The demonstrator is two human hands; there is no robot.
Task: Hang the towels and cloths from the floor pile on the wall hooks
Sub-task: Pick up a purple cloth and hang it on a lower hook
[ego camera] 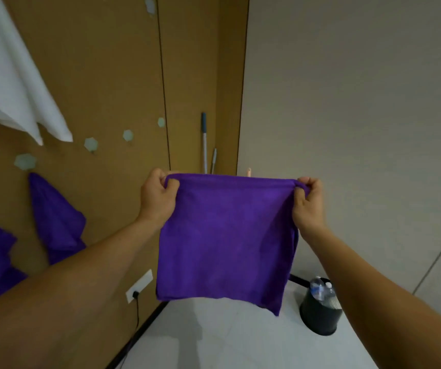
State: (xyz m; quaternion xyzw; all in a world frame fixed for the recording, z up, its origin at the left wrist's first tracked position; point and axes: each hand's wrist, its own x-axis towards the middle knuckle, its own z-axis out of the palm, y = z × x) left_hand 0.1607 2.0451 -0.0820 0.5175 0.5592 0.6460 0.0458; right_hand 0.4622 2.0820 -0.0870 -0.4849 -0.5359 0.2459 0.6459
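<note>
- L hand [158,194] pinches top-left corner of purple cloth [227,241], fingers curled round the hem.
- R hand [307,203] grips top-right corner the same way.
- Cloth is stretched flat btwn both hands, hanging free in mid-air above the floor [227,339].
- Brown wall [102,75] on left carries pale hex hooks [91,144], several bare.
- White towel [14,75] hangs upper left; purple hung cloths [57,222] lower left.
- Socket [139,286] low on wall, black plug in it.
- Poles [204,142] lean in corner behind cloth.
- Black bin [319,312] on floor at right, bottles [318,287] inside.
</note>
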